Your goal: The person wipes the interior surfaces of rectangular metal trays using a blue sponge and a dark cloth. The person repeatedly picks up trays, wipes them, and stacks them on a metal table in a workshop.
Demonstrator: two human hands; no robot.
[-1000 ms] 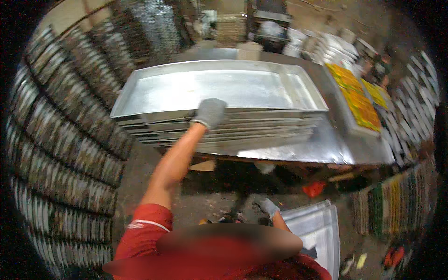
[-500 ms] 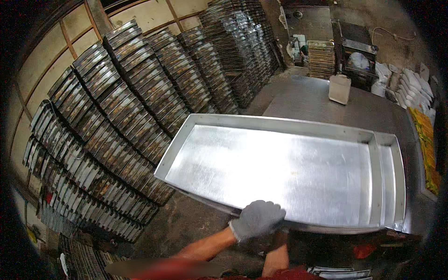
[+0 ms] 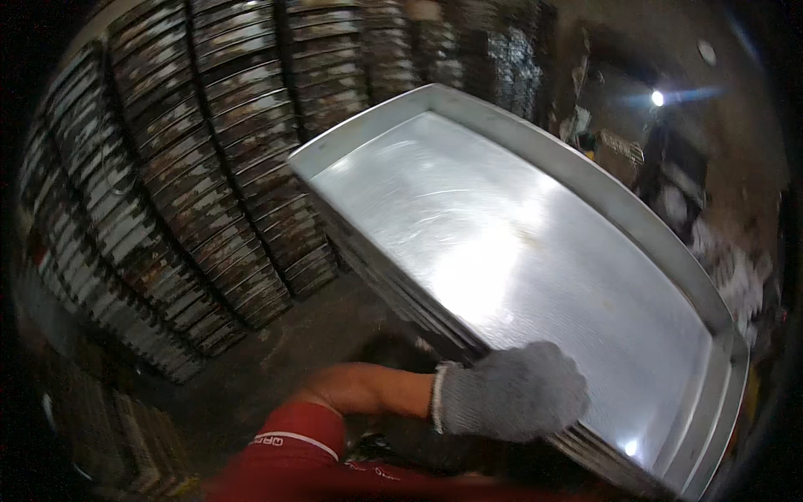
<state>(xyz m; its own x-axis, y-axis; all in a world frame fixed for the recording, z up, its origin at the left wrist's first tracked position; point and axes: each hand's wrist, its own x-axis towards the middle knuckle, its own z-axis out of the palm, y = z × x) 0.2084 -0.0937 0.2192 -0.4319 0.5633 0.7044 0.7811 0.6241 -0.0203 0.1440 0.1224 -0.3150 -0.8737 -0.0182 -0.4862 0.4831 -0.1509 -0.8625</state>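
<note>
A large, shallow, shiny metal tray (image 3: 577,309) lies tilted across the middle and right, its near right end lowest in the picture. Layered dark edges (image 3: 393,284) under its near side look like more trays stacked below. My left hand (image 3: 512,391), in a grey knitted glove with a pale cuff, is closed over the tray's near rim; its fingertips are partly hidden. The red-sleeved left forearm comes in from the lower left. No part of my right hand shows. At the tray's right end, a narrow strip (image 3: 711,418) stands beyond a cross wall.
Tall stacks of stained metal trays (image 3: 226,167) line the left side and the back. More stacked pieces (image 3: 125,427) stand at the lower left. White sacks (image 3: 732,268) lie at the far right, with a bright lamp (image 3: 657,99) behind.
The view has turned, so the tray now slants down to the right and appears closer. My left hand, still at the near rim, appears larger and lower right. My right forearm has left view.
</note>
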